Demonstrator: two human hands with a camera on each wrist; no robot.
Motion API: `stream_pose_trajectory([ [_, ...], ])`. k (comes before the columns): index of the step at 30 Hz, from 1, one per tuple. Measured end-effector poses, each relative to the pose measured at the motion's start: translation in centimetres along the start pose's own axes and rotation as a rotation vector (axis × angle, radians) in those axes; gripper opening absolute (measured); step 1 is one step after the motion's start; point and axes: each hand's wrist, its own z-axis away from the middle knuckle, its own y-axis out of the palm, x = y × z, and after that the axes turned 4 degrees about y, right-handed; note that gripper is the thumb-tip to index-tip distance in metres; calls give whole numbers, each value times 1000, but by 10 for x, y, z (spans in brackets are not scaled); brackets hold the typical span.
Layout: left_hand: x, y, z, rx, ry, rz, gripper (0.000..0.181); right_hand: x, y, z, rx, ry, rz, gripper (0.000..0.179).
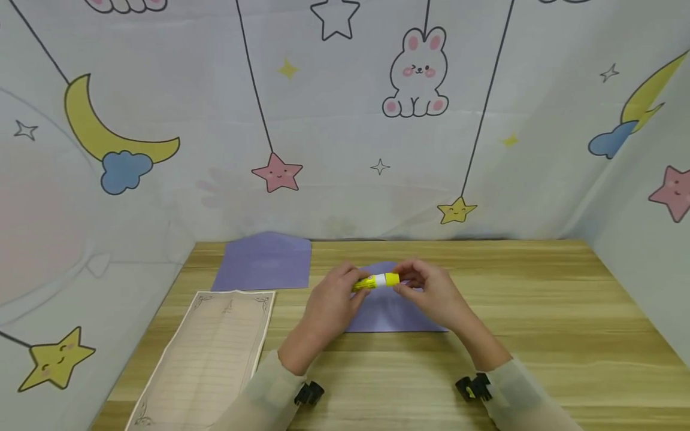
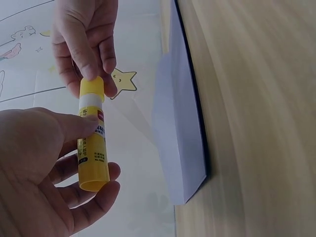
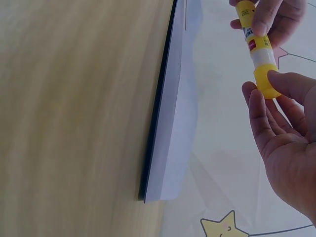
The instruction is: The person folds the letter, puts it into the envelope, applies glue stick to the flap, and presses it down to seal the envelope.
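A yellow glue stick (image 1: 380, 280) with a white band is held level between both hands, above a purple envelope (image 1: 396, 317). The left hand (image 1: 335, 299) grips its barrel, the thumb lying across the printed label in the left wrist view. At the other end, the right hand (image 1: 431, 293) pinches the yellow cap (image 3: 266, 81) between thumb and fingers. The cap sits against the white band. Below the hands, the envelope lies on the table with its flap (image 2: 165, 123) raised, as both wrist views show; the hands hide part of it in the head view.
A second purple envelope (image 1: 264, 263) lies at the table's back left. In front of it, a lined sheet of letter paper (image 1: 207, 353) with ornate corners reaches toward the near edge. A patterned white curtain (image 1: 345, 120) hangs behind the wooden table (image 1: 539, 335).
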Motion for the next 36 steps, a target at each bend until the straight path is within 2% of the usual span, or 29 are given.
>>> stream_pose_trajectory([
  [10, -3, 0, 0, 19, 7, 2, 28, -1, 1, 0, 25, -17, -2, 25],
  [14, -4, -1, 1, 22, 13, 1, 27, -2, 1, -1, 43, -9, 10, 24],
  [22, -6, -1, 1, 36, 24, 11, 28, -4, 3, -2, 87, 28, -43, 22],
  [29, -5, -1, 1, 31, 11, -3, 28, 0, 0, 0, 69, 45, 8, 48],
  [31, -4, -1, 1, 32, 11, -7, 28, 1, -2, 1, 69, 37, 18, 51],
  [36, -5, -2, 1, 44, 19, -5, 29, 1, -3, 0, 89, 20, 27, 39],
])
